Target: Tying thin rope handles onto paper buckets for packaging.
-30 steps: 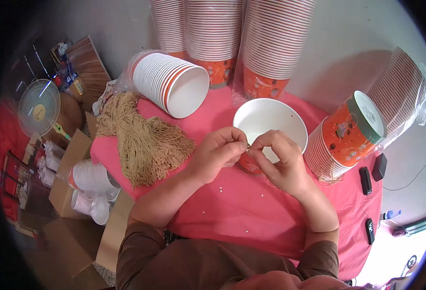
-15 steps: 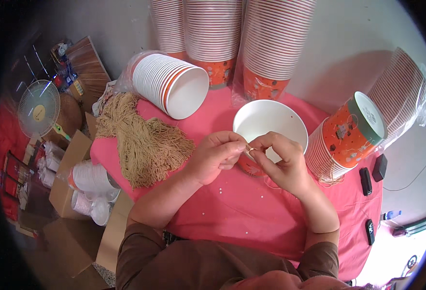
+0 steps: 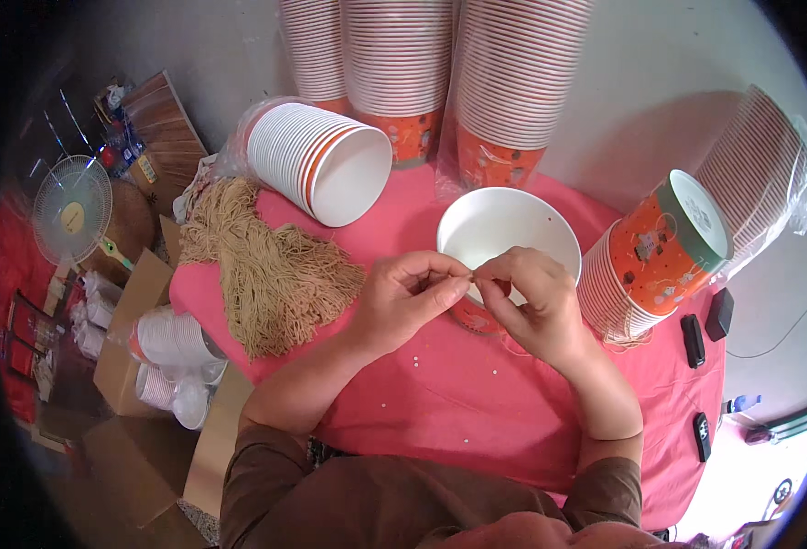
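Note:
My left hand (image 3: pixel 402 300) and my right hand (image 3: pixel 544 306) meet fingertip to fingertip over the near rim of a paper bucket (image 3: pixel 484 220), white inside and orange outside. Both are closed in a pinch on a thin tan cord, mostly hidden by the fingers. A loop of similar cord (image 3: pixel 515 349) shows below my right hand, beside the bucket. To the left lies a big bundle of tan cords (image 3: pixel 280 274). On the right, a stack of upside-down orange buckets (image 3: pixel 655 247) has cords hanging around its lower edge.
Tall bucket stacks in plastic (image 3: pixel 397 73) stand along the wall. A nested stack of white buckets (image 3: pixel 298 151) lies on its side. Small white bits (image 3: pixel 415 361) dot the pink tablecloth (image 3: pixel 440 412). Black objects (image 3: pixel 693 340) lie at the right edge; cardboard boxes (image 3: pixel 134 320) sit on the left.
My left thumb has shifted down, away from the index finger's side, and less of the cord shows between my fingertips. The bucket stays in place.

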`<state>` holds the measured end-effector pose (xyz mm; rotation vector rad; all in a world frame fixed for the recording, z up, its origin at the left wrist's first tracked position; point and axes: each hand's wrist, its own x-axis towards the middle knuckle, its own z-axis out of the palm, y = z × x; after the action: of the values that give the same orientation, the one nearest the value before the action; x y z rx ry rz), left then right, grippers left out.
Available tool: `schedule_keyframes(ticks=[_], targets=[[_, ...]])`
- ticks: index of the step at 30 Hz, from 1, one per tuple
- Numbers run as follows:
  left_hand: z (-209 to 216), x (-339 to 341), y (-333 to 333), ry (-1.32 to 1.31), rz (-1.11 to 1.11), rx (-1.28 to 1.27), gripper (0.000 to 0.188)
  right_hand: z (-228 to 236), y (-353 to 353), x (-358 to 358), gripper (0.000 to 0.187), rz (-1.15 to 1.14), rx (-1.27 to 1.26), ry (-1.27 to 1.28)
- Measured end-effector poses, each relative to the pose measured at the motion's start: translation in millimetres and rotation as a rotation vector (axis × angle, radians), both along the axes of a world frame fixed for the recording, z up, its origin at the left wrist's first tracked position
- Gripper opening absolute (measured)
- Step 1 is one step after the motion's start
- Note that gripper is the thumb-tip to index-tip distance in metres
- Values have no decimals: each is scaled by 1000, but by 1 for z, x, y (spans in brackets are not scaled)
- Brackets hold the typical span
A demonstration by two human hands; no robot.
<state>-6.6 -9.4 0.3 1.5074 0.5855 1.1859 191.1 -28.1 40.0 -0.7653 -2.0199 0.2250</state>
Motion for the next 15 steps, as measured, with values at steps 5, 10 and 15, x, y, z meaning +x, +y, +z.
schedule_keyframes(ticks=[5, 10, 15], targets=[[-3, 0, 2, 76, 142, 132, 7, 1, 4, 4, 19, -95, 208, -165], [5, 0, 1, 157, 208, 232, 4, -2, 6, 5, 22, -147, 293, -308], [4, -1, 3, 153, 191, 202, 2, 1, 3, 7, 15, -189, 203, -418]])
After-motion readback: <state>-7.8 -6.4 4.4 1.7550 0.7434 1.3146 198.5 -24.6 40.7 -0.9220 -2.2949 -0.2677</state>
